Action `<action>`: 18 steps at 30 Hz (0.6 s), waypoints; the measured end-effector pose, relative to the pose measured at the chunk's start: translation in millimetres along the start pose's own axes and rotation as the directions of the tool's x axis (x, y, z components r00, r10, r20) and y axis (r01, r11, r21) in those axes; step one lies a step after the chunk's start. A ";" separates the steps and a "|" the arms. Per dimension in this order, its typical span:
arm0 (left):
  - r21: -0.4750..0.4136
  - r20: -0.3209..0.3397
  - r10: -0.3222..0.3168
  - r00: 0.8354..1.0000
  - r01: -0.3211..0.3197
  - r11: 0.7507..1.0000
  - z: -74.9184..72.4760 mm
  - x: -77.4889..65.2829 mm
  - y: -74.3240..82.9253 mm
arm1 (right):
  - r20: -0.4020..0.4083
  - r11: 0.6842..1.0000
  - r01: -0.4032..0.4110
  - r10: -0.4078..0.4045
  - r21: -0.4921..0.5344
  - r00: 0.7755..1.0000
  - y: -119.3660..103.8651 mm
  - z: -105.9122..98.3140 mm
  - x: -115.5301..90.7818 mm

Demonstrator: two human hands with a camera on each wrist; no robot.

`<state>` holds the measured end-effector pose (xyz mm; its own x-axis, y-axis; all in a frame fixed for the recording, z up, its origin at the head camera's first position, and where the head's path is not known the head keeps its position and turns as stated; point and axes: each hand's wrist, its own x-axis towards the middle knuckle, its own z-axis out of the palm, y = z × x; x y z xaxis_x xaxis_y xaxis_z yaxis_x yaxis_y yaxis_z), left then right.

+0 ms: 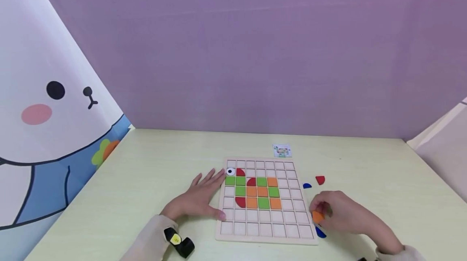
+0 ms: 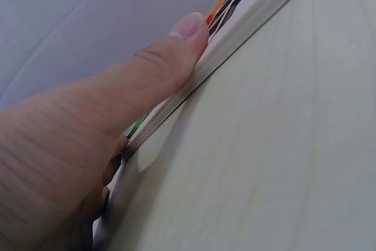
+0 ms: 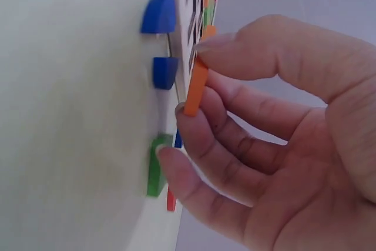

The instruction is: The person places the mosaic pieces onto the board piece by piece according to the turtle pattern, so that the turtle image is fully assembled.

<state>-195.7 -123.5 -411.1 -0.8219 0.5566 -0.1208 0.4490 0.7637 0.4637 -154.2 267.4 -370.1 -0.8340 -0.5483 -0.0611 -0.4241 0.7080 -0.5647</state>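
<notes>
A wooden grid board (image 1: 266, 240) lies on the table, with green, orange and red tiles and a round eye piece (image 1: 230, 171) in its cells. My left hand (image 1: 198, 198) is spread at the board's left side, thumb and fingertips touching its edge. In the left wrist view the thumb (image 2: 170, 57) lies against the rim. Off the board's right edge, my right hand (image 1: 343, 210) pinches an orange tile (image 3: 197, 86) between thumb and fingers. Beneath that hand are blue curved pieces (image 3: 160, 16) and a green piece (image 3: 155, 168), partly behind a fingertip.
Right of the board lie a red piece (image 1: 320, 180) and a blue half-round piece (image 1: 307, 186); another blue piece (image 1: 320, 232) is near the lower right corner. A small picture card (image 1: 282, 150) lies behind the board. A purple backdrop (image 1: 248, 70) rises at the table's far edge.
</notes>
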 end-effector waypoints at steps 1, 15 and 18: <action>0.001 0.000 0.000 1.000 0.000 1.000 0.0 0.2 -0.1 | -0.002 1.000 0.013 -0.013 0.003 1.000 -1.0 -0.1 3.4; 0.011 0.000 0.009 1.000 -0.009 1.000 3.1 2.5 -4.5 | -0.040 1.000 -0.005 0.006 0.027 0.999 -12.4 4.1 50.8; 0.008 0.000 0.005 1.000 -0.005 1.000 2.6 2.4 -3.6 | -0.061 1.000 0.016 -0.015 0.017 0.998 -12.4 5.9 59.7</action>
<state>-198.3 -124.1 -415.3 -0.8198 0.5602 -0.1188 0.4556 0.7637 0.4573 -196.6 223.3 -371.7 -0.8475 -0.5308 -0.0025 -0.4313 0.6912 -0.5798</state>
